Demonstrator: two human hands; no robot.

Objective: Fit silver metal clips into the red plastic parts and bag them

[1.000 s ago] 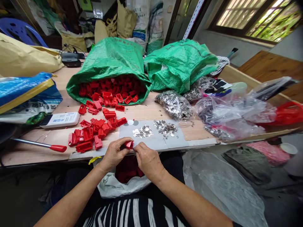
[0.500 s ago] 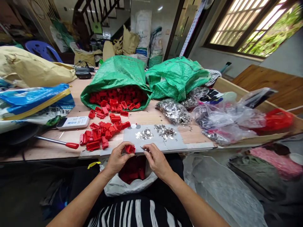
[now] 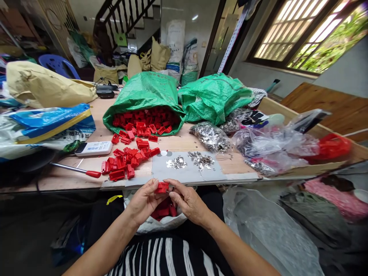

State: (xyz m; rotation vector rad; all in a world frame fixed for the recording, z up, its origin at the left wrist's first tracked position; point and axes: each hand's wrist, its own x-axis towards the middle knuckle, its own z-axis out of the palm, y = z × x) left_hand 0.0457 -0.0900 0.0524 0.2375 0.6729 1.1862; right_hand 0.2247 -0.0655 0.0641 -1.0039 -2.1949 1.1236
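Note:
My left hand (image 3: pixel 145 201) is closed around a small red plastic housing (image 3: pixel 162 187), held just off the table's front edge. Close against the housing's right side, my right hand (image 3: pixel 186 199) pinches a small thin metal piece, mostly hidden by the fingers. Below both hands, an open white sack (image 3: pixel 146 227) in my lap holds more red parts (image 3: pixel 163 210). Ahead on a grey sheet (image 3: pixel 189 175) lie two piles of small metal pieces, a shiny left pile (image 3: pixel 176 162) and a right pile (image 3: pixel 202 160). Loose red housings (image 3: pixel 123 161) are heaped to the left.
A green sack (image 3: pixel 146 90) spills red housings onto the table. Beside it lies another green sack (image 3: pixel 215 96), with a clear bag of metal pieces (image 3: pixel 209 136) in front. A red-tipped handle (image 3: pixel 93 174) and white box (image 3: pixel 94 148) lie left; a wooden tray (image 3: pixel 324 168) with plastic bags stands right.
My two hands have come together, bringing the metal piece from beside the red housing up against it. The housing has been turned and shifted slightly right and down; the view has shifted a little.

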